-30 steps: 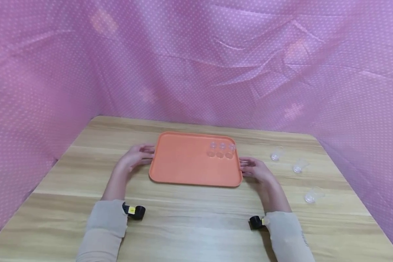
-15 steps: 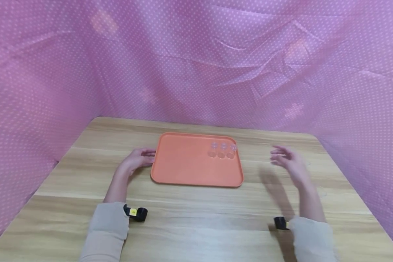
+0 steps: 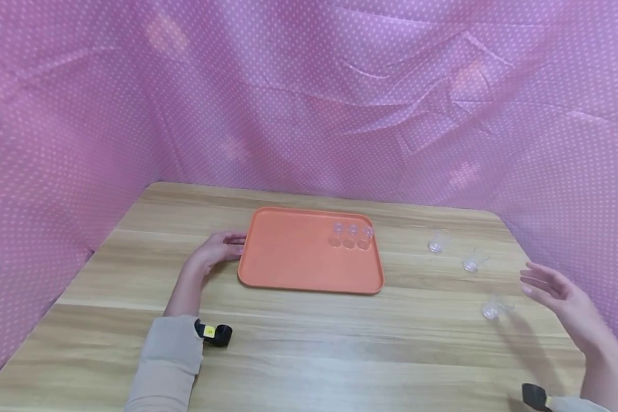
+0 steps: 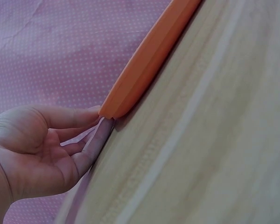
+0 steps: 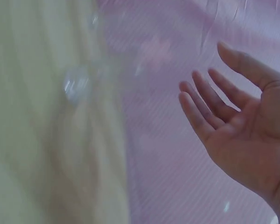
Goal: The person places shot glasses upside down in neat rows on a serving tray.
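Observation:
An orange tray [image 3: 293,254] lies on the wooden table with three small clear cups [image 3: 351,237] standing in a row at its far right corner. My left hand [image 3: 215,252] is at the tray's left side; in the left wrist view its thumb meets the rim from above and a finger reaches beneath, pinching the edge. Out at the table's right side, my right hand [image 3: 569,300] hovers with spread, relaxed fingers and holds nothing. Nearest to it is a clear cup [image 3: 493,310] on the table, blurred in the right wrist view.
Two more clear cups stand right of the tray, one farther back [image 3: 436,242] and one in the middle [image 3: 472,263]. Pink dotted cloth [image 3: 309,103] hangs around the back and sides of the wooden table [image 3: 309,349].
My right hand has left the tray's right edge and swung rightward over the loose cups to the table's right side. The left hand stays at the tray, which shows barely any shift.

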Available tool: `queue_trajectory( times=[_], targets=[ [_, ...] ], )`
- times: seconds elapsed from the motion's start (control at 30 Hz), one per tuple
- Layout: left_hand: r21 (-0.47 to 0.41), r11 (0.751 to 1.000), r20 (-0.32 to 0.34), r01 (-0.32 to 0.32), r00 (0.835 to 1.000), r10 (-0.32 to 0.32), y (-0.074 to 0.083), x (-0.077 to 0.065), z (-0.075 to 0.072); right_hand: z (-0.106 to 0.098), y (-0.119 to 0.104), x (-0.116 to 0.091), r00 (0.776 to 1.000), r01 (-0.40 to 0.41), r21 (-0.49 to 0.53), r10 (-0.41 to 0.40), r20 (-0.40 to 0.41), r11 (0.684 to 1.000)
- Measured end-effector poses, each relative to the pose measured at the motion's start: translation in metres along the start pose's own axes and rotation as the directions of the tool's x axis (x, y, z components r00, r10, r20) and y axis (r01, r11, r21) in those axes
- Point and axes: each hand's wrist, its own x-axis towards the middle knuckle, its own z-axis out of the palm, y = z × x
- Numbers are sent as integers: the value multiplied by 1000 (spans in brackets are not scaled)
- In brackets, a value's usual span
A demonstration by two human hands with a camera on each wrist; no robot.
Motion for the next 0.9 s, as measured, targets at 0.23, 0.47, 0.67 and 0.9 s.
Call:
queue_trajectory(
  times=[0.23, 0.47, 0.67, 0.9],
  targets=[
    [-1, 1000, 3, -2, 1000, 2, 0, 0, 1, 0, 34, -5, 984, -35, 54, 25, 176, 998],
    [-13, 1000, 9, -7, 1000, 7, 0, -2, 0, 11, 43, 3, 961, -22, 37, 11, 276, 999],
    [-21, 1000, 11, -4, 1000, 4, 0, -2, 0, 15, 53, 7, 941, 27, 89, -55, 333, 996],
    [-15, 1000, 10, 8, 1000, -8, 0, -2, 0, 18, 57, 7, 952, -6, 69, -16, 304, 998]
  ],
)
